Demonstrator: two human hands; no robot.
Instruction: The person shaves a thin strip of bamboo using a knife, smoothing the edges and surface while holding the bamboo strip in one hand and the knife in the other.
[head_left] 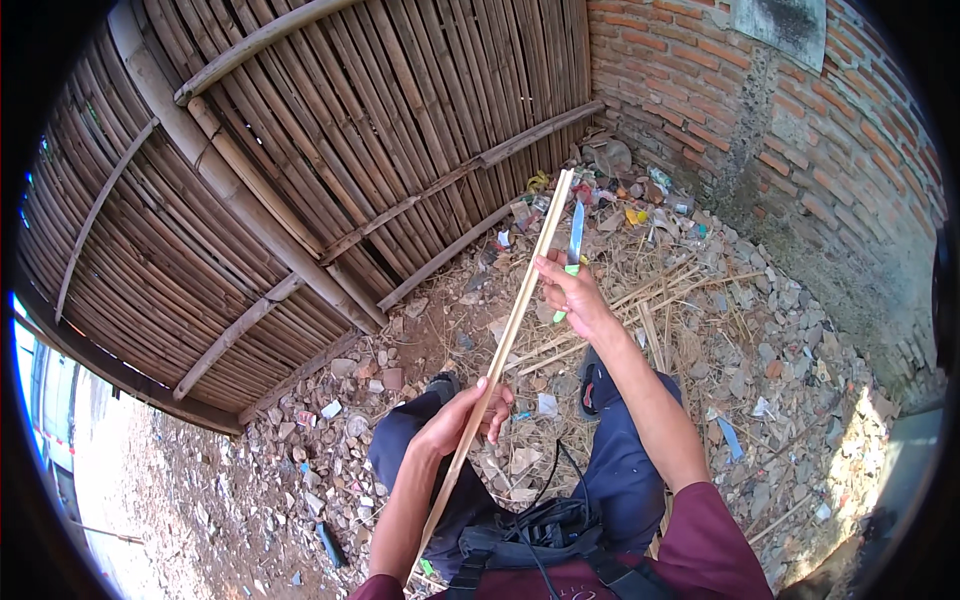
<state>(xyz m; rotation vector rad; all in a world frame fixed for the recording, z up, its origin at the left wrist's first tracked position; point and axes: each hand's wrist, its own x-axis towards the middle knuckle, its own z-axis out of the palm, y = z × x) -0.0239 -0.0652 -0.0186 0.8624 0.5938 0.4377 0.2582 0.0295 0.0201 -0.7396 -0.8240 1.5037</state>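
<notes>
A long, pale strip of split bamboo (522,305) slants across in front of me, from my lap up toward the far wall. My left hand (462,420) is wrapped round its lower part, above my left knee. In my right hand (577,297) is a knife (576,240) with a light green handle, its blade pointing away from me. The right fingertips lie close beside the strip's upper part; whether they touch it I cannot tell. A seam or split seems to run along the strip near its far end.
A bamboo slat wall (400,110) rises at the left and a brick wall (690,110) at the right. Cut bamboo pieces (650,335) lie on the stony ground beyond my right knee. Litter (640,200) is heaped in the corner. A dark cylinder (328,545) lies at lower left.
</notes>
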